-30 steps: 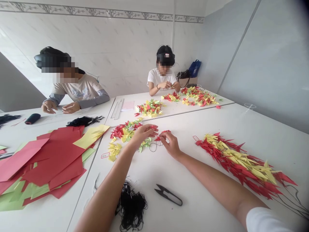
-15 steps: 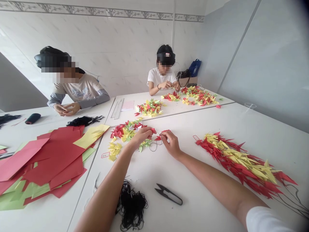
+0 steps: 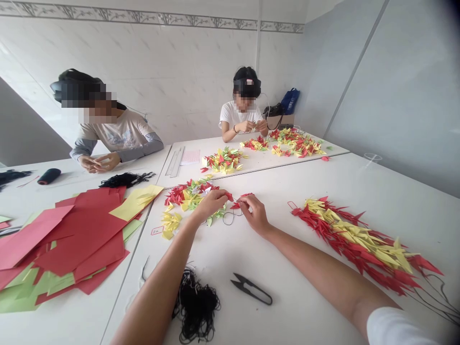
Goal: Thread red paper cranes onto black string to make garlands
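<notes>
Right hand is out over the white table, fingertips pinched shut on a small red folded piece. The piece sits right at the fingertips, on the side facing the other hand. A thin loop of black thread lies on the table just below it, between the two hands.

Left hand is close by, fingers curled down at the near edge of the loose pile of folded pieces. There's a red tip at its fingertips, but whether it actually grips it, I cannot tell.

Nearer the body, black snips lie flat and a tangle of black thread lies beside the left forearm. Off to the right, well apart, stretches a strung garland of red and yellow pieces. Far left, paper sheets in red, yellow and green are stacked loosely. Across the tables, two co-workers sit with their own hands together, one near a further pile, the other behind a spool.
</notes>
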{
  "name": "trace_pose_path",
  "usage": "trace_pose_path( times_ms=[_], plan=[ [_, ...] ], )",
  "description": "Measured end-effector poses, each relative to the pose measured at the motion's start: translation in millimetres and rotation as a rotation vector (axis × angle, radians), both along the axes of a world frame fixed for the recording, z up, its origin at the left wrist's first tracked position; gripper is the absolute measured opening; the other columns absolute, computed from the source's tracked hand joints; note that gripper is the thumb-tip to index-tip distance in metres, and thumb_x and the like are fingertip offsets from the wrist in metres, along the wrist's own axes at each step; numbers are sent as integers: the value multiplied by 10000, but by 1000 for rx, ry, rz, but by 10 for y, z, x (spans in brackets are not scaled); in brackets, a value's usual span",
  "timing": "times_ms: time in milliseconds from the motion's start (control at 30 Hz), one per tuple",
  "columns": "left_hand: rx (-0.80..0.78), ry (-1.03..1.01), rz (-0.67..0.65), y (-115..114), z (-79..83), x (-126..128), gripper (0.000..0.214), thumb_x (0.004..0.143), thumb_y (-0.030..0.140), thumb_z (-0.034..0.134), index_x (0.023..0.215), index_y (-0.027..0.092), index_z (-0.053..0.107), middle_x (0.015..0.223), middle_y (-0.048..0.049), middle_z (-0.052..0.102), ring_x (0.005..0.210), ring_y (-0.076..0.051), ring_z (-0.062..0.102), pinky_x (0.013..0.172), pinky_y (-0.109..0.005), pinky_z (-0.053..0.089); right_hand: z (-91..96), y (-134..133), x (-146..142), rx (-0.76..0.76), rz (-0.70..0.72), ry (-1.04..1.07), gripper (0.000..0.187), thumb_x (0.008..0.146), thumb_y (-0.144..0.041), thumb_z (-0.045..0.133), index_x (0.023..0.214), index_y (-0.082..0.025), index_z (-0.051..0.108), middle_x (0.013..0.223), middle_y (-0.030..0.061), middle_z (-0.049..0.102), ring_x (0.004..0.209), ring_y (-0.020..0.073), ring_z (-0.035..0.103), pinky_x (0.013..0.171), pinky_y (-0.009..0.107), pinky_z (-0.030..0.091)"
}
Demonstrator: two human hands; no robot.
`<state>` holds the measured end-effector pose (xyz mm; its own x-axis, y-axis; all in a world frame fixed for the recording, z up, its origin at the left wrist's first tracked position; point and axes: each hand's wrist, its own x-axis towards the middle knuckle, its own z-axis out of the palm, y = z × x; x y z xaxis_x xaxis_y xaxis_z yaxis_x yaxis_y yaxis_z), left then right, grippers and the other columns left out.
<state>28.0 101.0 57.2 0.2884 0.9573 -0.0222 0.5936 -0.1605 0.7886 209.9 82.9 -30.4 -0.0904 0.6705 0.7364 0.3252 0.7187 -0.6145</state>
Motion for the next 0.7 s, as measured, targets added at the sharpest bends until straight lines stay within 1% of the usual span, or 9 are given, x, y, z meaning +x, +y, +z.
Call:
trace_pose_path(
  times_ms=[100,333,467,700],
  plan=[
    [4,11,2,-6,11,5,187,764,305,480,712,191,618,661,15,519,614,-150,479,586,-263,363,-4,0,-2,15,4,6,185,1014,-242,474,923,-231,636,859,36,682,738,170,591,686,324,505],
    [5,22,5,-4,24,3,190,762,301,472,712,192,620,647,16,513,597,-152,476,575,-266,364,-6,1,2,5,-12,-13,216,1024,-294,453,923,-236,635,862,47,683,748,186,609,683,333,515],
    [10,32,7,-5,29,4,189,763,301,469,709,192,614,646,14,512,597,-152,477,576,-267,366,3,1,-1,20,-5,-10,214,1023,-283,456,923,-234,639,858,46,684,748,185,607,693,336,510],
    [28,55,15,-14,52,10,197,752,294,467,693,193,625,637,9,514,594,-158,473,567,-269,363,1,-1,-1,9,-5,-8,218,1022,-281,462,918,-231,647,842,44,675,735,179,587,667,326,505]
  ],
)
